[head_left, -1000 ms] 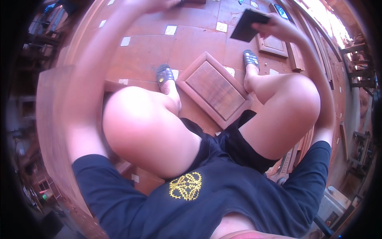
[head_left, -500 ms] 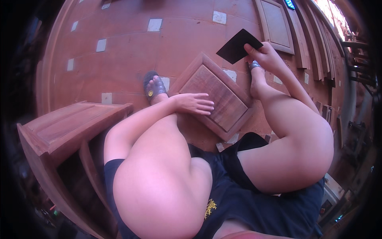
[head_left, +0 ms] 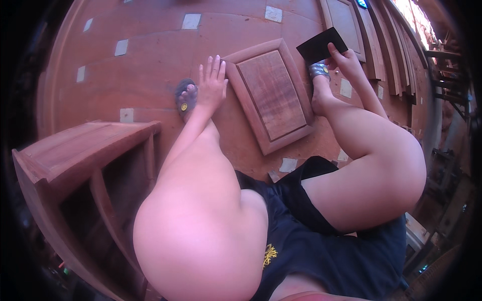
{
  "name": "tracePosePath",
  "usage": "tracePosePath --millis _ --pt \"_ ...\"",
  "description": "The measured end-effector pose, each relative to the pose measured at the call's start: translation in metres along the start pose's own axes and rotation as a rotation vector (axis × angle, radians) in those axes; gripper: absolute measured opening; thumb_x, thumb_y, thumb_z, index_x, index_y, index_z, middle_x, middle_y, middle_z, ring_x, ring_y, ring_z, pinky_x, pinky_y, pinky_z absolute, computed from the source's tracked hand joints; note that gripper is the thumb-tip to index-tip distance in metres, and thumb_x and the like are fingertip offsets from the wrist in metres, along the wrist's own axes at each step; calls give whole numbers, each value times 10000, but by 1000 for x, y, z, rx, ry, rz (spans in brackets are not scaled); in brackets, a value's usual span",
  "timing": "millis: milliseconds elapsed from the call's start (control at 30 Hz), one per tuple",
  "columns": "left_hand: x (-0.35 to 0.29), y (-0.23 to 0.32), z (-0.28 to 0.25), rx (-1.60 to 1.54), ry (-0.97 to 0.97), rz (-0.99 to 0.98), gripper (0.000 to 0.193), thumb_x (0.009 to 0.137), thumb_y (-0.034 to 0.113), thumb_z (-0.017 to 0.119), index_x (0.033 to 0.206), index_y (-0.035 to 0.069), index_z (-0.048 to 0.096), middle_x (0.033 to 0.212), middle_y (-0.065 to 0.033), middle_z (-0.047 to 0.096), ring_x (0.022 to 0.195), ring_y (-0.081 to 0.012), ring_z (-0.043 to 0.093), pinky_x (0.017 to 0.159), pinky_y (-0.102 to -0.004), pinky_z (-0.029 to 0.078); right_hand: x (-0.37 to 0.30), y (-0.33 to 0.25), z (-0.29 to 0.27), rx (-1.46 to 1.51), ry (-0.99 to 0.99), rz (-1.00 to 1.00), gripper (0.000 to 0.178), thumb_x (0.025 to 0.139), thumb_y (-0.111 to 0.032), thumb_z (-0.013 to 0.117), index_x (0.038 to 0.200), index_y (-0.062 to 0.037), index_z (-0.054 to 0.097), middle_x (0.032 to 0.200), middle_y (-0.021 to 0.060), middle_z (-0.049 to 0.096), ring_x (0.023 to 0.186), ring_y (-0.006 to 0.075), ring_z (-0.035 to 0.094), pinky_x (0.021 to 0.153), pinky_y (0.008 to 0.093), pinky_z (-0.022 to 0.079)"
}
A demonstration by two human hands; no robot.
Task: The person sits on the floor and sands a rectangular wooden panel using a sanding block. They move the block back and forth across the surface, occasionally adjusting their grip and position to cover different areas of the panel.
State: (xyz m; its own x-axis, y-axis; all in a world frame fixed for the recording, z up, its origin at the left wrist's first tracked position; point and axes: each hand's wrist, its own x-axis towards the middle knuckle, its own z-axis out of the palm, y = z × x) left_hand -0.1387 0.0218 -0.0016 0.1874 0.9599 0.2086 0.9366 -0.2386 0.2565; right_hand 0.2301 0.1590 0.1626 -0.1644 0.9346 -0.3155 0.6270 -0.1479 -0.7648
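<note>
A wooden panel (head_left: 273,95) with a raised brown centre and a paler frame lies tilted on the floor between my feet. My left hand (head_left: 213,85) is at its far left corner, fingers stretched out and apart, holding nothing; I cannot tell whether the fingertips touch the edge. Above the panel's far right side, my right hand (head_left: 345,59) pinches a flat black rectangular sheet (head_left: 321,44), which looks like sandpaper, between thumb and fingers.
A brown wooden piece of furniture (head_left: 95,150) stands close on my left. Another framed panel (head_left: 346,20) lies at the far right, beside long wooden boards (head_left: 384,45). Pale square tiles (head_left: 191,21) dot the reddish floor. My sandalled feet flank the panel.
The panel has turned and shifted away from me. My left hand moved from its face to the far left corner. The right hand, still holding the black sheet, shifted slightly right.
</note>
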Motion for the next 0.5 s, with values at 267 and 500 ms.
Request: tracePosePath --millis 267,500 --pt "-1 -5 -5 77 -157 -16 733 885 356 638 1508 132 322 1565 -90 311 1469 -294 225 1163 -563 184 -29 -72 26 225 70 31 543 956 -499 570 787 7 671 676 101 668 501 130 601 493 275 497" --pt "-2 -12 0 -39 -100 -21 656 895 256 621 1470 68 366 1544 -121 340 1459 -320 241 1181 -514 184 13 -36 71 11 120 69 490 932 -429 617 777 28 702 642 119 667 547 169 642 564 322 506"
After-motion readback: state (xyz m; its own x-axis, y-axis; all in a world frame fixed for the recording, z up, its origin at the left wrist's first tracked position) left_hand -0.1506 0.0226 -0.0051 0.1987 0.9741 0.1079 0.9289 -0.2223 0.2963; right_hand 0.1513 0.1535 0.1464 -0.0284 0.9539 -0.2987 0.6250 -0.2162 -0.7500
